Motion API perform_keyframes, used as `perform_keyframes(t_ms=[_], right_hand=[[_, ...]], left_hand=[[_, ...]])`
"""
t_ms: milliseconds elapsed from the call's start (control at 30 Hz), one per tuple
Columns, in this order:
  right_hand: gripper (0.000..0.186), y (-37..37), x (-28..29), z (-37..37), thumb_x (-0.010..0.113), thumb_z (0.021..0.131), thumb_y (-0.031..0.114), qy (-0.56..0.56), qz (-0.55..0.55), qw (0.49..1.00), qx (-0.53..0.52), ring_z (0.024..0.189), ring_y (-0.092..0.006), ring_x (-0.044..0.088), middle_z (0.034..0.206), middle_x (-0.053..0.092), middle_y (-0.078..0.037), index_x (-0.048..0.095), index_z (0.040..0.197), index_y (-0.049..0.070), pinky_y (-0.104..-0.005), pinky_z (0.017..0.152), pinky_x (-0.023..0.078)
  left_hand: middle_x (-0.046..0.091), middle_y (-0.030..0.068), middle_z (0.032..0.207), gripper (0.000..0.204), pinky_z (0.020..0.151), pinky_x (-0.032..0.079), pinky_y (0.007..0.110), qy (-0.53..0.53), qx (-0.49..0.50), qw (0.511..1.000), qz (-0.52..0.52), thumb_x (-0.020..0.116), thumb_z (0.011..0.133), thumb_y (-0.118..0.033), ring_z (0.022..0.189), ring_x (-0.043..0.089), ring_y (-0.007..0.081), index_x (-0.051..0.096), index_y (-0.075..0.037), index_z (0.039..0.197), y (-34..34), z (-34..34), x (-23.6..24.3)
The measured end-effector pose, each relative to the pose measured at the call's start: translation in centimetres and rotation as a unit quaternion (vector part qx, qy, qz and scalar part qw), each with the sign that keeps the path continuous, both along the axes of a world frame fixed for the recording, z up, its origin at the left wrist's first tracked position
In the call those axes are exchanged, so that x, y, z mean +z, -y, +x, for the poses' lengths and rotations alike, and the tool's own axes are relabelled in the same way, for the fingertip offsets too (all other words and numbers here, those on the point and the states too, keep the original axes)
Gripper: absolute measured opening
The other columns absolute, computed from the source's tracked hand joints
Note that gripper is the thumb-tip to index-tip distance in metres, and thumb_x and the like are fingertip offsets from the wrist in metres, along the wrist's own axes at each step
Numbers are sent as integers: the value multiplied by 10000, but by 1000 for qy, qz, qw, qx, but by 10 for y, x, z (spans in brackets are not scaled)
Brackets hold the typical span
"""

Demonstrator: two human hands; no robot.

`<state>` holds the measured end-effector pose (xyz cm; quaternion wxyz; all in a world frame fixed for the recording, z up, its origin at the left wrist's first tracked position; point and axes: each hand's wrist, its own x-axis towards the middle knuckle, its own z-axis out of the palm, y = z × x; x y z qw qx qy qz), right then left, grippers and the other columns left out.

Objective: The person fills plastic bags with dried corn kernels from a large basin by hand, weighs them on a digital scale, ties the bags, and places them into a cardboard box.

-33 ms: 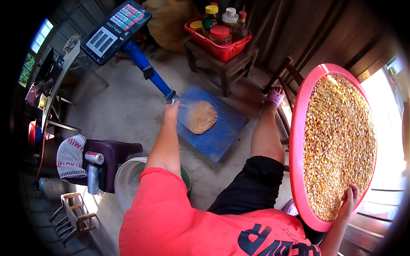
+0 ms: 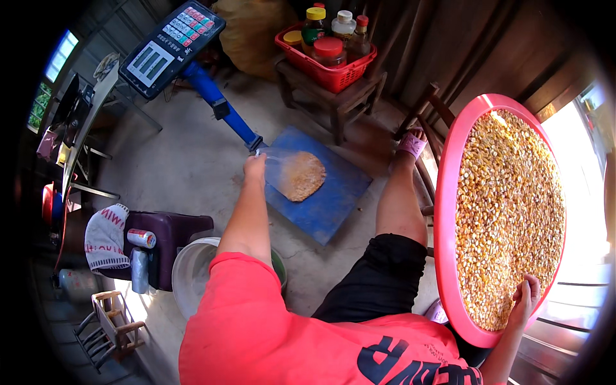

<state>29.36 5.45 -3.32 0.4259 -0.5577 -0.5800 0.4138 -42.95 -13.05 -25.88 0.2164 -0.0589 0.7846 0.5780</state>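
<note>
In the middle of the frame, the left hand (image 2: 255,167) is closed tight on the top of a clear plastic bag (image 2: 277,168). The bag has corn kernels (image 2: 307,178) in it and sits on the blue scale plate (image 2: 330,215). A blue pole (image 2: 221,108) joins the plate to a button panel (image 2: 172,48) at the upper left. On the right side is a big round pink tray (image 2: 445,224) full of yellow corn (image 2: 507,205). The right hand (image 2: 526,296) is by the tray's lower right edge, with bent fingers. I cannot tell if it holds anything. At the top, a red basket (image 2: 350,77) of jars (image 2: 328,52) sits on a wooden stool (image 2: 337,119).
</note>
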Motion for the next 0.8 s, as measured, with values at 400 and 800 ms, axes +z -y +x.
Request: perform_keyframes(t_ms=[400, 800], right_hand=[[97, 6, 2, 3, 532, 879, 84, -20, 7, 1000, 12, 543, -35, 408, 672, 496, 17, 589, 952, 59, -169, 473, 309], [96, 10, 8, -15, 532, 839, 31, -59, 26, 997, 53, 556, -46, 521, 667, 574, -12, 608, 897, 19, -185, 468, 409]], left_hand=[[557, -11, 664, 165, 611, 343, 270, 38, -135, 988, 63, 634, 828, -254, 626, 496, 100, 588, -98, 856, -22, 55, 73], [618, 32, 775, 105, 723, 470, 291, 63, -261, 910, 316, 577, 879, -160, 733, 594, 150, 604, -60, 894, -22, 125, 276]])
